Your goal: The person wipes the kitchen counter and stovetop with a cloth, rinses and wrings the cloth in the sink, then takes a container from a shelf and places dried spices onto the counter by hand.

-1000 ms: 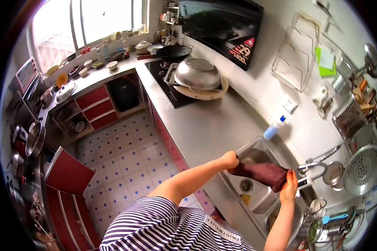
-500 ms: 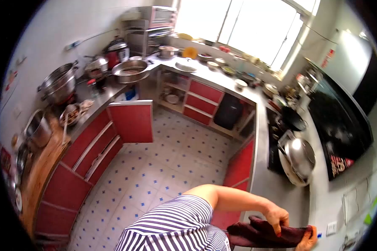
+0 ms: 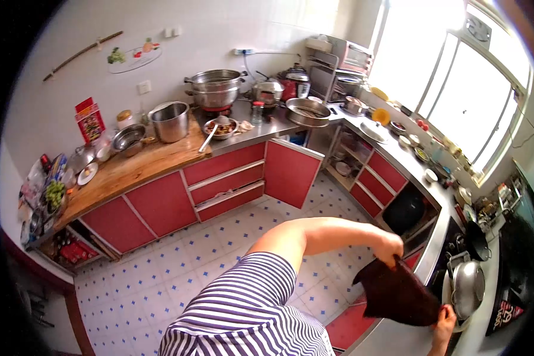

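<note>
A dark maroon cloth (image 3: 397, 291) hangs spread between my two hands, over the floor and the right-hand counter's edge. My left hand (image 3: 389, 249) is closed on its upper edge, with the arm in a striped sleeve reaching across in front of me. At the lower right corner of the cloth, my right hand (image 3: 444, 323) grips it, fingers wrapped round the edge. Just beyond the right hand, a lidded metal pan (image 3: 469, 288) stands on the counter by the stove.
Along the left runs a wooden worktop (image 3: 130, 169) with a tall steel pot (image 3: 170, 121). A steamer pot (image 3: 215, 89) and a bowl of food (image 3: 221, 128) stand farther along. One red cabinet door (image 3: 291, 173) sticks out over the tiled floor (image 3: 202, 255).
My view has swung left, bringing more of the left worktop into sight. The cloth, bunched between my hands before, is now spread wider and hangs down.
</note>
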Demonstrator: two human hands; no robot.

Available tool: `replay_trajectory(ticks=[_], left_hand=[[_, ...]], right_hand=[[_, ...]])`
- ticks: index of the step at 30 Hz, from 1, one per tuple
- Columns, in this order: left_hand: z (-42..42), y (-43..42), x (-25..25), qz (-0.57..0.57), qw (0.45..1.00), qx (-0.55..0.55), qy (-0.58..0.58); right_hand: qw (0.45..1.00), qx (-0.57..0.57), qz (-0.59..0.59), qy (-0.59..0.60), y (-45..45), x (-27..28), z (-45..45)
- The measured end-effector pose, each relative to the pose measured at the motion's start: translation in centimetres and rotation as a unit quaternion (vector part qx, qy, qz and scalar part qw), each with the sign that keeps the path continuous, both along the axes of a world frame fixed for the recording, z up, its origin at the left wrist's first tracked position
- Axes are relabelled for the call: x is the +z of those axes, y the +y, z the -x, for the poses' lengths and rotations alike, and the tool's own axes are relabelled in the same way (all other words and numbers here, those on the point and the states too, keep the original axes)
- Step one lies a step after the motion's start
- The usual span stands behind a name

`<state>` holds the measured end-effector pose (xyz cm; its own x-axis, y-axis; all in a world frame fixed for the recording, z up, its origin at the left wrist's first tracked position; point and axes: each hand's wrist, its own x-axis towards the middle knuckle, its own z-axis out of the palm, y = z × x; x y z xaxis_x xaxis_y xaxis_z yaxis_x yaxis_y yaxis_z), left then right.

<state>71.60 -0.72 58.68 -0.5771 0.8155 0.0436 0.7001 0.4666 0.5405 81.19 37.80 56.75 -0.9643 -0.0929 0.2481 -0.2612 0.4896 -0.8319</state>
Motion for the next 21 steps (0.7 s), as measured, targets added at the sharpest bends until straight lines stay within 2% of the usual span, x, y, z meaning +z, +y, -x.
replay_trajectory(ticks=[2, 4, 5, 6, 7, 8, 9, 10, 12, 14, 15, 16, 17, 18, 19, 20, 21], left_hand=[[-1.4, -2.7, 3.6, -0.036, 0.989, 0.054, 0.129], [-3.2, -5.3, 6.1, -0.063, 0.970, 0.139, 0.191], [-3.6, -6.8, 5.4, -0.138, 0.943, 0.161, 0.256], [-4.4, -8.0, 4.3, -0.194, 0.927, 0.189, 0.258], [-4.5, -9.2, 1.4, -0.148, 0.948, 0.169, 0.226], [-4.6, -10.9, -1.7, -0.101, 0.965, 0.149, 0.188], [-5.2, -12.9, -3.2, 0.012, 0.970, 0.200, 0.134], [-5.5, -15.1, -4.2, 0.124, 0.958, 0.247, 0.081], [-5.7, -19.0, -8.0, -0.019, 0.901, 0.432, 0.040], [-6.7, -21.3, -9.2, -0.110, 0.816, 0.557, -0.110], [-4.4, -22.6, -15.0, -0.195, 0.783, 0.582, -0.102], [-8.3, -22.5, -9.1, -0.297, 0.682, 0.592, -0.311], [-7.2, -23.6, -12.5, -0.388, 0.704, 0.468, -0.368], [-6.2, -24.8, -15.8, -0.462, 0.694, 0.332, -0.441], [-6.8, -25.0, -18.1, -0.685, 0.582, -0.038, -0.436], [-8.4, -25.5, -14.7, -0.678, 0.435, -0.021, -0.592], [-6.5, -26.0, -18.0, -0.689, 0.476, 0.095, -0.538]], right_hand=[[0.997, -0.018, 0.000, 0.075, -1.5, 0.5, 3.2], [0.993, -0.001, 0.078, 0.092, -7.9, 4.7, 1.3], [0.982, -0.043, 0.123, 0.136, -11.0, 4.8, 0.7], [0.979, 0.008, 0.116, 0.170, -12.2, 2.2, 1.6], [0.971, 0.058, 0.110, 0.203, -13.9, -1.0, 2.6], [0.974, 0.194, -0.003, 0.114, -16.7, -2.4, 2.1], [0.948, 0.294, -0.087, -0.083, -20.0, -1.0, 0.7], [0.942, 0.264, -0.177, -0.108, -21.5, -2.8, 1.7], [0.969, 0.224, -0.026, -0.105, -23.6, -5.0, 5.0], [0.921, 0.237, 0.240, -0.194, -27.9, -4.9, 6.4], [0.877, 0.292, 0.306, -0.226, -29.4, -6.0, 7.6], [0.877, 0.296, 0.302, -0.230, -32.3, -5.4, 7.2], [0.825, 0.301, 0.382, -0.286, -36.1, -5.0, 6.5], [0.764, 0.303, 0.457, -0.340, -39.7, -4.7, 5.7], [0.727, 0.319, 0.484, -0.367, -42.9, -5.8, 5.5], [0.687, 0.333, 0.510, -0.395, -46.1, -7.3, 5.4], [0.663, 0.321, 0.512, -0.442, -49.3, -8.5, 4.8]])
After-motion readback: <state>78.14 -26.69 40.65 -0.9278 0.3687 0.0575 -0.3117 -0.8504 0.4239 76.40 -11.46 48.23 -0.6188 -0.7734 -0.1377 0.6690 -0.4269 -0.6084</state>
